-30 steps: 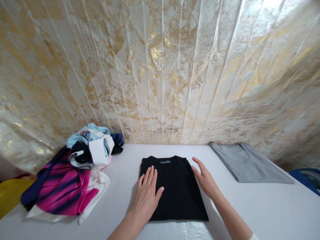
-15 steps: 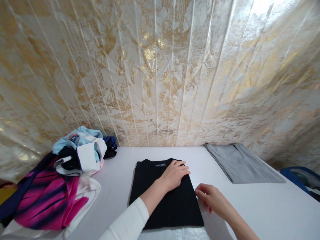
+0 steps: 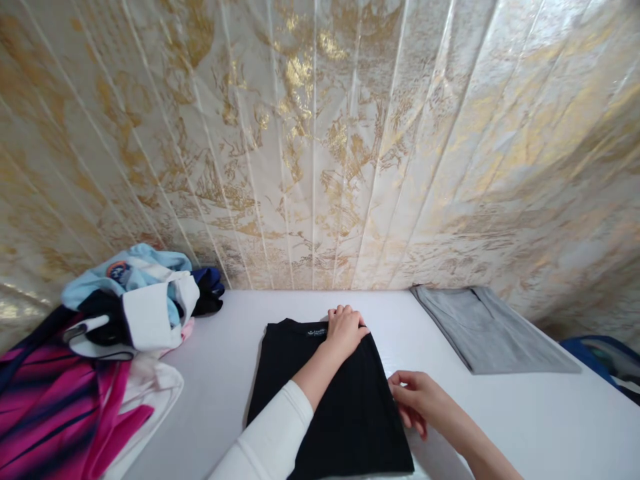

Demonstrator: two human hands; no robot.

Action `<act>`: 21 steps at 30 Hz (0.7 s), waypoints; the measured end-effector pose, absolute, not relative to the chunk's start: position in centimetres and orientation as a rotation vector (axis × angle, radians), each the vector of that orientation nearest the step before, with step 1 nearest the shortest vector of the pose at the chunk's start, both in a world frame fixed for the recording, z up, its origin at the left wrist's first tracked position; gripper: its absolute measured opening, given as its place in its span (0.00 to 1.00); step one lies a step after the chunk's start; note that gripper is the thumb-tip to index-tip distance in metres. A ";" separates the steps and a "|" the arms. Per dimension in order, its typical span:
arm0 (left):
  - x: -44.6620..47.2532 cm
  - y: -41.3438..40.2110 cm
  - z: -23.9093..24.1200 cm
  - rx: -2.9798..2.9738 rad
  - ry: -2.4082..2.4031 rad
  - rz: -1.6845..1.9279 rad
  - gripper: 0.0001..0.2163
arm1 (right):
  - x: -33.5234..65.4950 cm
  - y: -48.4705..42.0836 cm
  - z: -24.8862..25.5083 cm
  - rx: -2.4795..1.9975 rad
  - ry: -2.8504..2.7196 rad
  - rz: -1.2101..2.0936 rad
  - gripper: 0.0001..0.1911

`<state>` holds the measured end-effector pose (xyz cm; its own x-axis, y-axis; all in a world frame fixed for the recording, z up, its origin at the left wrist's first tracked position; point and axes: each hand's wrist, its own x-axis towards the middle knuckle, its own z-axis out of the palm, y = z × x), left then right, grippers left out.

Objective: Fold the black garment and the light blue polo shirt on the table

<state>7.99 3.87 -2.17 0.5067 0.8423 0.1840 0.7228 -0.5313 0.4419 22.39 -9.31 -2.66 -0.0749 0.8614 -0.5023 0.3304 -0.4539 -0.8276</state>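
A folded black T-shirt [image 3: 345,413] lies flat in front of me, its printed neck label facing up near the far edge. Across it reaches my left hand [image 3: 346,330], closed at the far right corner by the collar, with its fingers bent over the edge and the fingertips hidden. At the shirt's right side, my right hand [image 3: 413,400] is closed, thumb and forefinger pinched at the edge and the other fingers curled below. Some clear, shiny plastic shows beside that edge, under the shirt.
A heap of loose clothes [image 3: 145,313], pink, white, light blue and navy, covers the left of the white table [image 3: 220,373]. A folded grey garment [image 3: 500,330] lies at the back right. Beyond the right edge is a blue item [image 3: 595,357]. A gold-patterned sheet [image 3: 320,167] hangs behind.
My left hand has drawn its spread fingers together and bent them over the shirt's far edge by the collar. My right hand stays at the right edge. The view has shifted slightly.
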 end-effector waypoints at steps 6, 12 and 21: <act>7.8 4.2 -2.4 2.384 1.281 0.630 0.06 | 22.2 -9.4 -2.6 -1.718 -1.269 1.555 0.23; 7.9 4.1 -2.4 2.391 1.233 0.739 0.03 | 22.4 -9.6 -2.5 -1.690 -1.284 1.652 0.20; 8.2 3.8 -3.2 2.463 1.207 0.748 0.04 | 22.7 -9.7 -2.0 -1.774 -1.371 1.564 0.26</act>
<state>8.21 3.82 -3.23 0.5120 0.7968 0.3210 0.6417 -0.6032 0.4737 22.68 -9.74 -1.99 -0.1102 0.8512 -0.5132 0.3977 -0.4355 -0.8076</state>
